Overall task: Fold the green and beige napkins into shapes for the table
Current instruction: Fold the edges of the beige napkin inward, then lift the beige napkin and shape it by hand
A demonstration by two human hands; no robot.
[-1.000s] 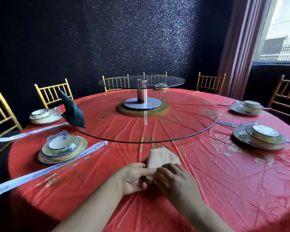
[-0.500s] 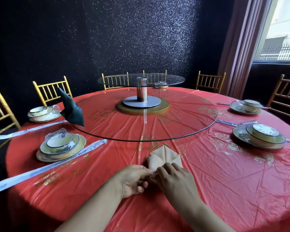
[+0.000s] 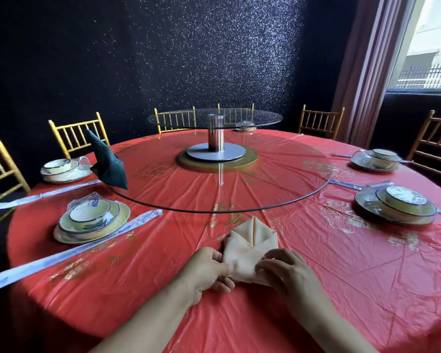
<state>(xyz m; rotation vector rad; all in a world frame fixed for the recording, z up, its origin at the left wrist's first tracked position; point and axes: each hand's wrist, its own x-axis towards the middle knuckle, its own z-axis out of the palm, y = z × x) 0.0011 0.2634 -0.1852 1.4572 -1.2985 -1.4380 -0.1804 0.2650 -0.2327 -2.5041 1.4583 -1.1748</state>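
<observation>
1. Pinching the near left edge of the beige napkin (image 3: 245,250), the left hand (image 3: 209,272) curls thumb and fingers on the cloth.
2. The right hand (image 3: 288,273) grips the near right side, with its fingers bent over the fold.
3. The napkin lies flat on the red tablecloth (image 3: 341,263), pointed end away.
4. Farther left, the green napkin (image 3: 110,166) stands folded on the glass turntable (image 3: 265,189) — at its edge.

I'm seeing both hands pinching the beige napkin (image 3: 250,247) on the red tablecloth (image 3: 341,263): left hand (image 3: 209,272) at its L edge, right hand (image 3: 288,272) at its R. Green napkin (image 3: 108,165) is standing folded on the glass turntable (image 3: 239,197).
</observation>
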